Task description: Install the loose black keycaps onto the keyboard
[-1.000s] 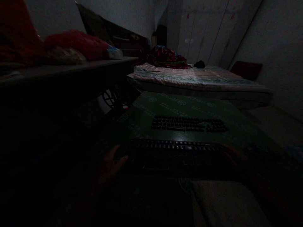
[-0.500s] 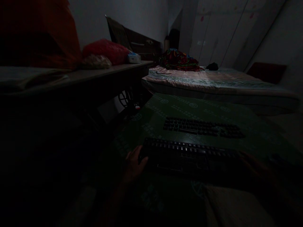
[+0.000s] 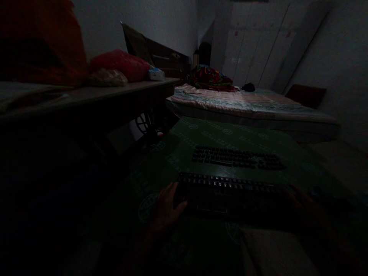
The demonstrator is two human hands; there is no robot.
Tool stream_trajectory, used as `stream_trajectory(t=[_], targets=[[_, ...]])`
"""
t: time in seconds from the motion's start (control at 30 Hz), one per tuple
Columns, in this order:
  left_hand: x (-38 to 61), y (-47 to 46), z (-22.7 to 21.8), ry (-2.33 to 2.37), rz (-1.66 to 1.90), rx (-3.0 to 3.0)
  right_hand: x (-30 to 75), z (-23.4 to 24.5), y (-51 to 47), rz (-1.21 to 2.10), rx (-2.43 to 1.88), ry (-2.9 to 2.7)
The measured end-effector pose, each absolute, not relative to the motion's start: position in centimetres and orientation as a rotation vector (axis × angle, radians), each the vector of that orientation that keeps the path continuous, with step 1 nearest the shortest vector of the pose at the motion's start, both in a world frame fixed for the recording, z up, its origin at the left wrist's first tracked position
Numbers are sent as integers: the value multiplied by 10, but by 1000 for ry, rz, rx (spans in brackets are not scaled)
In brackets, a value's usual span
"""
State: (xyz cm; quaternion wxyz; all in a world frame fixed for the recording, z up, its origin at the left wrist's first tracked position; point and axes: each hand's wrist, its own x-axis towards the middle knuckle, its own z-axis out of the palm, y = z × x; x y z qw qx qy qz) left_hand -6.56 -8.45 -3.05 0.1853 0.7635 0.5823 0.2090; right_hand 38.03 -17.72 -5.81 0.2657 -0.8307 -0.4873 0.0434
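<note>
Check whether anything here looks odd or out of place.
Yes. Beyond the keyboard, which has the left hand and right hand at its ends, a block of keys lies on the green mat with no frame visible. It is too dark to tell more.

In the dim room, the left hand point(image 3: 166, 212) gripped the near keyboard's point(image 3: 230, 193) left end, the right hand point(image 3: 299, 203) its right end; a second keyboard point(image 3: 237, 157) lay beyond on the green mat point(image 3: 178, 147).

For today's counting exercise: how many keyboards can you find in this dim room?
2. The near keyboard sits between the left hand and right hand; the far keyboard lies beyond it on the green mat. Dark corners may hide more.
</note>
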Motion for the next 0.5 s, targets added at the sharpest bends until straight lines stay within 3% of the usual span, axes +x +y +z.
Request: stream_trajectory(t=[0.13,0.5], targets=[[-56,-83,-24,1576,537,2209,384,-52,-172,253,-2402,-1139],[-34,-69,-10,1333,369,2364,399,-45,-158,156,-2371,-1125]])
